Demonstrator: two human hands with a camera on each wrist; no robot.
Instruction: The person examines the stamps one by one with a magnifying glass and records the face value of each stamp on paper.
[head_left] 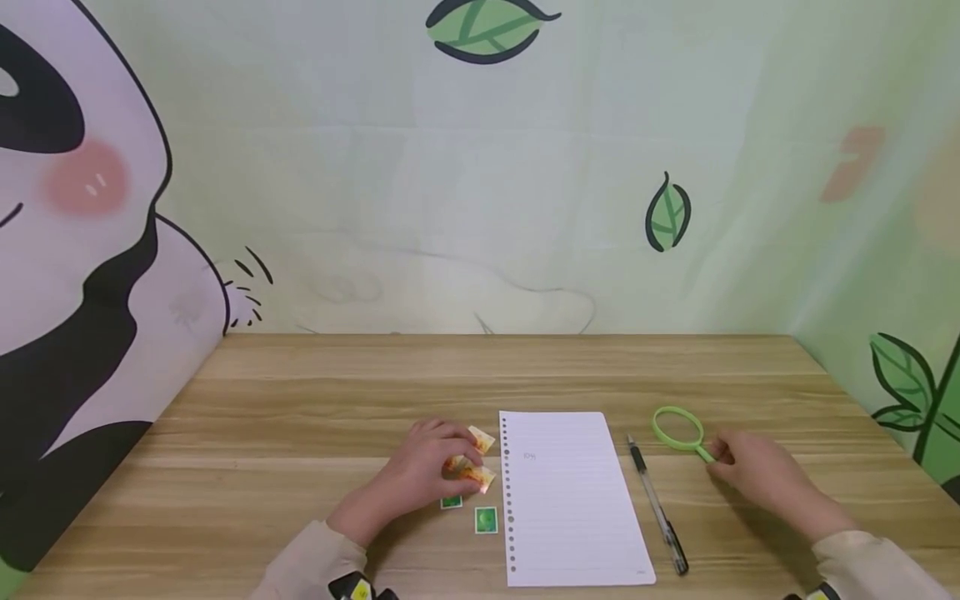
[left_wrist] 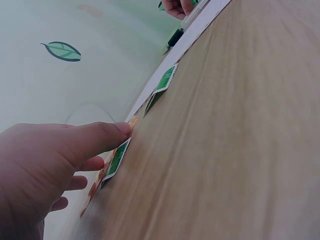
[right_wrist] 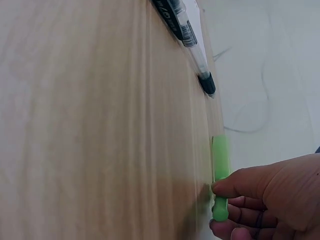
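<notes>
In the head view, my left hand [head_left: 431,467] reaches over small orange-patterned stamps [head_left: 482,439], its thumb and fingertips down at them and spread apart. The hand partly hides them. In the left wrist view, the thumb [left_wrist: 107,135] touches an orange stamp's edge. A green stamp with a white border [head_left: 486,520] lies nearer me; another green stamp [head_left: 452,502] shows partly below the thumb. On the right, my right hand [head_left: 765,471] pinches the handle end of a light green magnifying glass [head_left: 703,453], its round lens pointing away to the left.
Between the hands lies a lined sheet of paper [head_left: 577,508] with holes down its left edge and a small faint mark near the top. A black-and-clear pen [head_left: 657,504] lies right of it. Behind the wooden table [head_left: 337,375] hangs a wall cloth printed with leaves and a panda.
</notes>
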